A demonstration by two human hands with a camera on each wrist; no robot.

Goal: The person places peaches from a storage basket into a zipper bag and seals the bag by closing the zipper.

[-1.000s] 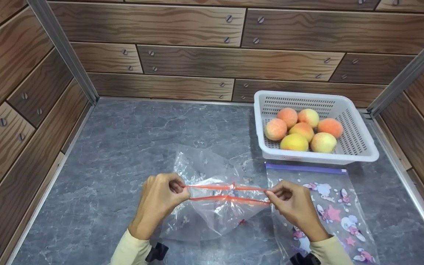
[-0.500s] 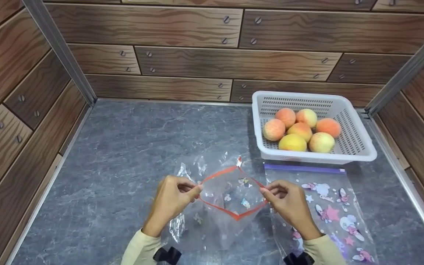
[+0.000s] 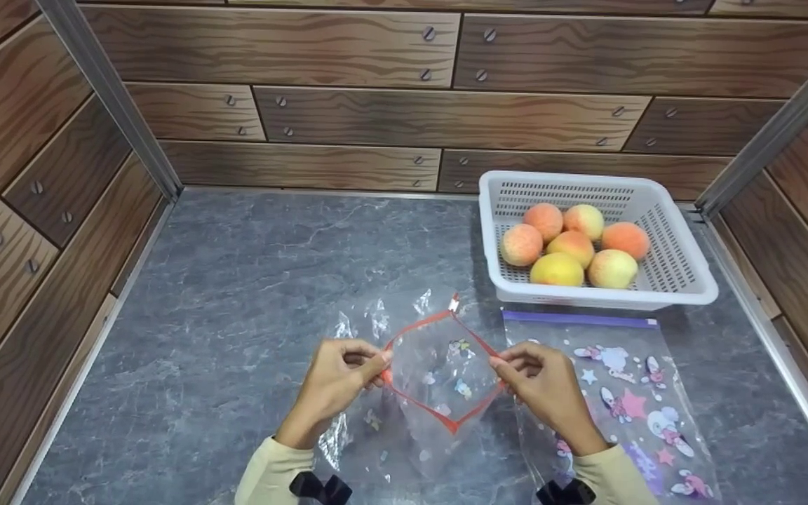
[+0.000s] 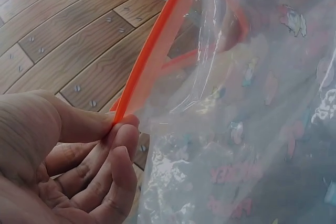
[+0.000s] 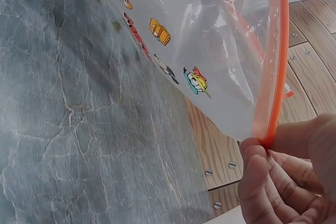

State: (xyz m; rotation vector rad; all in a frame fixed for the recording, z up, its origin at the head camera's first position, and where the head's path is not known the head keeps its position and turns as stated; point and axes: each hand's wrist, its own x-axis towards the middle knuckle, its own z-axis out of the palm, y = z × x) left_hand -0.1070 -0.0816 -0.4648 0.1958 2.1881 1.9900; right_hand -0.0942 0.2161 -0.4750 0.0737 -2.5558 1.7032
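- On the far left, a wall of wood-grain panels (image 3: 39, 182) with printed screw heads rises beside a grey marble-patterned tabletop (image 3: 250, 280).
- The left hand (image 3: 337, 382) sits low and centre-left, cream sleeve at the wrist. Thumb and forefinger pinch the left end of an orange zip strip; the wrist view shows the other fingers curled below.
- Between the two hands hangs a clear plastic bag with an orange zip (image 3: 439, 372), printed with small cartoon figures. Its mouth is pulled open into a diamond shape, one corner pointing away from the person and one toward them. The bag's body drapes down onto the tabletop.
- The right hand (image 3: 544, 389) mirrors the left, pinching the right end of the orange strip between thumb and fingertips, the remaining fingers curled.
- Just right of that hand, a second bag with a purple zip (image 3: 614, 393) lies flat on the tabletop, printed with pink stars and cartoon characters.
- Beyond it, at the back right, a white perforated basket (image 3: 684, 280) holds six peaches (image 3: 572, 245), yellow to orange-pink.
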